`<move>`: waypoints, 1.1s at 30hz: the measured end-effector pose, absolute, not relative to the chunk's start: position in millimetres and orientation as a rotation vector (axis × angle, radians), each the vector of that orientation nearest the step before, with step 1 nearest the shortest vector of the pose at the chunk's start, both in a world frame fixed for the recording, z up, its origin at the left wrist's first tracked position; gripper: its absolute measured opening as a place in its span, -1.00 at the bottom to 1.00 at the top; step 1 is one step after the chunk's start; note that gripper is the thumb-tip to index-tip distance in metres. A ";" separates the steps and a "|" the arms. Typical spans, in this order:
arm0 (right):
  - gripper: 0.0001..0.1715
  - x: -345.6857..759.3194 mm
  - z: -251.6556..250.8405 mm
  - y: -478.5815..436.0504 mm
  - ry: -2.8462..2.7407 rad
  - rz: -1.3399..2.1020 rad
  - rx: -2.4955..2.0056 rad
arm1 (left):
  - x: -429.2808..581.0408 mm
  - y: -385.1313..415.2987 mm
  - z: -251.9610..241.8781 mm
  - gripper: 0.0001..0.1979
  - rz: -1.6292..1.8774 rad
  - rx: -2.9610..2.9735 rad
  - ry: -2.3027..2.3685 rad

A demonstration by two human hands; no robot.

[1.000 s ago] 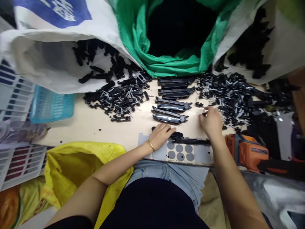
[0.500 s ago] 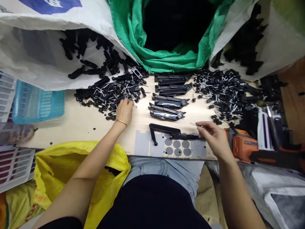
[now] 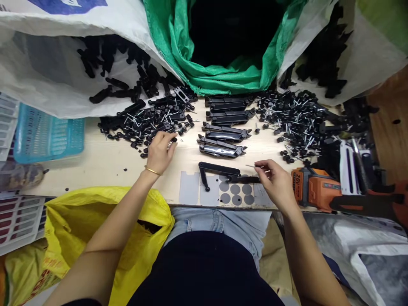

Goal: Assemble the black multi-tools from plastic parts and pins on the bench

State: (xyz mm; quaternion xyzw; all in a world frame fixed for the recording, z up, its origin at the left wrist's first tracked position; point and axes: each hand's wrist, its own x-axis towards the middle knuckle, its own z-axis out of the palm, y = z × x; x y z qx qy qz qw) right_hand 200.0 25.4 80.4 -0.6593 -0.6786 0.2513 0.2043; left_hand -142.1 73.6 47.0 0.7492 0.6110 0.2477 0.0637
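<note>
My left hand [image 3: 160,152] rests at the near edge of the left pile of small black parts and pins [image 3: 149,121], its fingers curled and pinched on a small black piece from that pile. My right hand [image 3: 276,180] pinches a thin metal pin [image 3: 251,166], whose tip points left over a long black handle piece [image 3: 219,171] lying on the bench. Just beyond that piece, several assembled black handles [image 3: 223,136] lie in a stack. A second pile of black caps and pins [image 3: 296,119] spreads out to the right.
A green-lined sack [image 3: 229,51] gapes open at the back, with white sacks of black parts [image 3: 57,72] on either side. An orange power tool [image 3: 321,189] lies at the right, a blue basket [image 3: 47,136] at the left, a yellow bag [image 3: 95,225] by my lap.
My left hand left the long black piece, reached up to the left pile and closed on a small part. My right hand drew back from the right pile, holding a pin.
</note>
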 end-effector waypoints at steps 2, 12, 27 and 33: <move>-0.74 204.5 75.6 25.7 -1.972 0.465 -1.855 | -125.8 57.7 49.6 -0.81 0.853 2.199 1.784; -0.52 159.8 21.0 -14.7 -2.143 0.313 -1.743 | -20.9 23.5 15.8 -0.92 0.915 2.420 1.171; -0.55 198.0 17.0 17.4 -2.387 0.442 -1.430 | -16.9 24.5 6.4 -0.96 1.038 2.374 1.198; -0.52 200.7 36.3 22.2 -2.278 0.697 -1.483 | -19.0 26.6 17.3 -0.88 1.110 1.952 1.196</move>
